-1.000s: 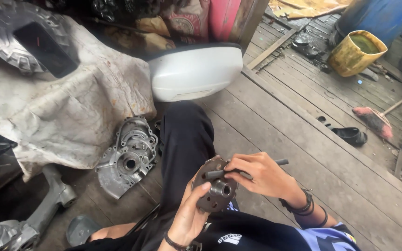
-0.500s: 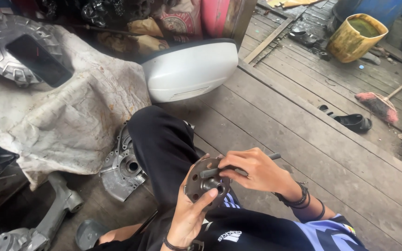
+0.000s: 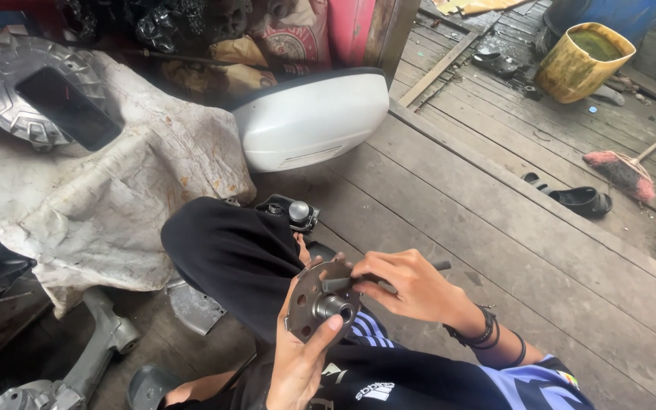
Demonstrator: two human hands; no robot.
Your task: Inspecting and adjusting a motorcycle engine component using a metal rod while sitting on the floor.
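My left hand [image 3: 298, 364] holds a round dark metal disc with several holes and a shiny hub [image 3: 320, 304] in front of my lap. My right hand [image 3: 408, 285] grips a thin dark rod-like tool [image 3: 440, 266] and presses its tip against the disc's top face. My black-trousered knee [image 3: 222, 254] is raised just left of the disc. Dark bracelets sit on my right wrist.
A white plastic cover [image 3: 309, 118] leans behind my knee, beside a stained cloth [image 3: 108, 205] and a ribbed metal housing [image 3: 24, 87]. Metal engine parts [image 3: 100, 345] lie at lower left. A yellow bucket [image 3: 582, 61], a sandal [image 3: 575, 199] and a broom [image 3: 620, 171] rest on the wooden planks at right.
The view has shifted so my knee now covers the metal casing on the floor. Both hands keep the disc and tool, with the disc turned slightly in my left hand.
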